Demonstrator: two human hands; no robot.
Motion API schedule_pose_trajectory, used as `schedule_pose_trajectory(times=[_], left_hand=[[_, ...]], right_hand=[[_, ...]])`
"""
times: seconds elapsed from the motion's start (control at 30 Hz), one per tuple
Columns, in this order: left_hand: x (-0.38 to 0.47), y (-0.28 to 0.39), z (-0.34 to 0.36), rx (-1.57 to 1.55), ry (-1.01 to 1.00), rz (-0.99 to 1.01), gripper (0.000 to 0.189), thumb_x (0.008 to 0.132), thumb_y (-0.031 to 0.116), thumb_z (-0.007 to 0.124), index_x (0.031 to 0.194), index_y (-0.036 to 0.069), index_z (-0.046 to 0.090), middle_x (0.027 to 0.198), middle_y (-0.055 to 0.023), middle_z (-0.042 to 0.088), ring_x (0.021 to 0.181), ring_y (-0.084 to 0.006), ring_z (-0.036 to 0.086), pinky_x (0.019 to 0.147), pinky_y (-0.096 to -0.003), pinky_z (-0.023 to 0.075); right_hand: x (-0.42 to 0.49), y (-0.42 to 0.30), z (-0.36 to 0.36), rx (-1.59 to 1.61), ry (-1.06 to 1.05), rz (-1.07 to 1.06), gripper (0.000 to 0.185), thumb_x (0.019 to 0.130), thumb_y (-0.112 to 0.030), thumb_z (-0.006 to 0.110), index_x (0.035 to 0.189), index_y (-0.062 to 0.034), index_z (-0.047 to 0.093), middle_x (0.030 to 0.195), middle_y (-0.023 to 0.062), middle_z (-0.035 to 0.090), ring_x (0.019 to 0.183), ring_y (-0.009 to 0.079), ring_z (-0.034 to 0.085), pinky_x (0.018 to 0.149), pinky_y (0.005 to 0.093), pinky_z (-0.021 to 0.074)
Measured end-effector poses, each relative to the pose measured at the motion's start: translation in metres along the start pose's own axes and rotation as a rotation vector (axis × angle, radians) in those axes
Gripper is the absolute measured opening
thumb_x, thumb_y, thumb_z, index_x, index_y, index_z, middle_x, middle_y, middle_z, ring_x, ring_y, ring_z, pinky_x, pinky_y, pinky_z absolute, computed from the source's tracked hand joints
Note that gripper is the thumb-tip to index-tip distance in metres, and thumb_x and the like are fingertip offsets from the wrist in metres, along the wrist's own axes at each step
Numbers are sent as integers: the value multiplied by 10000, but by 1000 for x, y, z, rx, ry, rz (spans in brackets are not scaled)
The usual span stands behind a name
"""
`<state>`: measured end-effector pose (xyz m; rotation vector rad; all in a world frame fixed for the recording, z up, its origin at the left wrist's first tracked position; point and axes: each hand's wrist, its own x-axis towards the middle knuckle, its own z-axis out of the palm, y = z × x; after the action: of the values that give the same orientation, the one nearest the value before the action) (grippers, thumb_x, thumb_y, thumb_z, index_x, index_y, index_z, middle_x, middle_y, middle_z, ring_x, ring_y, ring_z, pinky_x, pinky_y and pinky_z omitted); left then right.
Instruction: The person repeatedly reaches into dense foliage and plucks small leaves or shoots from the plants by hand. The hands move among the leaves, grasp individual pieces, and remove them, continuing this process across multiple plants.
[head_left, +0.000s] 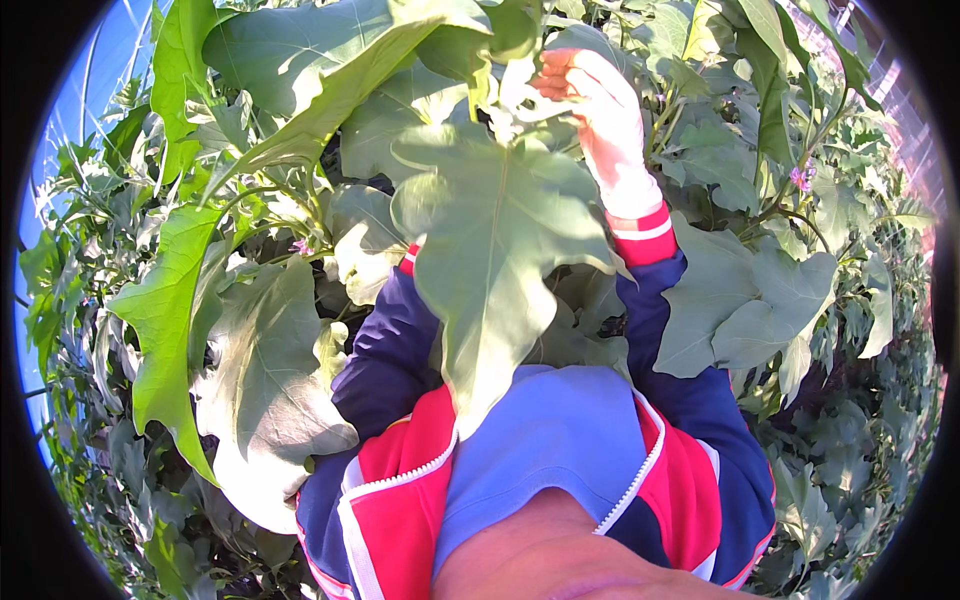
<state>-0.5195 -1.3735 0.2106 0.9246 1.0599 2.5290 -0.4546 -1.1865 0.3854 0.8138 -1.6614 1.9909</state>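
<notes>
My right hand (596, 97) is raised at the upper middle, its fingers curled at a pale, sunlit plant stem (510, 101); whether they grip it cannot be told. A large lobed green leaf (499, 225) hangs before my chest. Behind it my left hand is hidden; only the red-and-white cuff (409, 259) and dark blue sleeve (390, 337) of that arm show at the leaf's left edge. Another broad leaf (337, 90) arches over the upper left.
Dense leafy plants surround me on both sides. Purple flowers (802, 176) show at the right, and another purple flower (301, 247) at the left. Big leaves (750, 300) stand close to my right sleeve, and a large drooping leaf (262, 375) lies by my left arm.
</notes>
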Motion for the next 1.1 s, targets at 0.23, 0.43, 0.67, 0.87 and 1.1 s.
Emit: schedule_pose_trajectory(times=[0.23,0.43,0.67,0.87,1.1], left_hand=[[50,-2,-9,-200,175,-36,216,982,123,536,1173,21,544,1151,-158,641,1114,-271,614,1039,-457,467],[73,-7,-6,2,217,-205,307,944,88,611,1213,-34,527,1023,-155,653,905,-259,682,829,-398,583],[14,15,-10,381,363,197,455,957,46,564,1382,5,408,1350,-164,505,1244,-224,489,1046,-329,386],[-59,23,11,393,206,74,371,975,29,487,1340,-18,448,1216,-131,595,1145,-203,566,1020,-323,411],[-154,-34,41,388,-977,-703,430,969,138,563,1373,41,457,1166,-118,630,1038,-185,612,912,-311,483]], right_hand=[[23,44,-14,-32,-156,375,421,932,-84,522,1345,-4,503,1218,76,631,1055,156,631,913,261,499],[14,34,-21,-50,-77,290,414,913,-108,539,1316,-11,532,1162,82,661,1031,152,643,905,262,487],[-124,10,-64,-495,369,91,364,1021,-234,486,1283,14,534,1084,128,672,1011,195,640,925,317,494],[-342,46,-62,-660,825,671,278,1042,-215,430,1156,-18,589,914,80,665,805,141,630,760,291,515],[-574,94,20,-621,674,1047,365,1036,-284,454,982,14,659,923,103,693,922,211,652,851,324,513]])
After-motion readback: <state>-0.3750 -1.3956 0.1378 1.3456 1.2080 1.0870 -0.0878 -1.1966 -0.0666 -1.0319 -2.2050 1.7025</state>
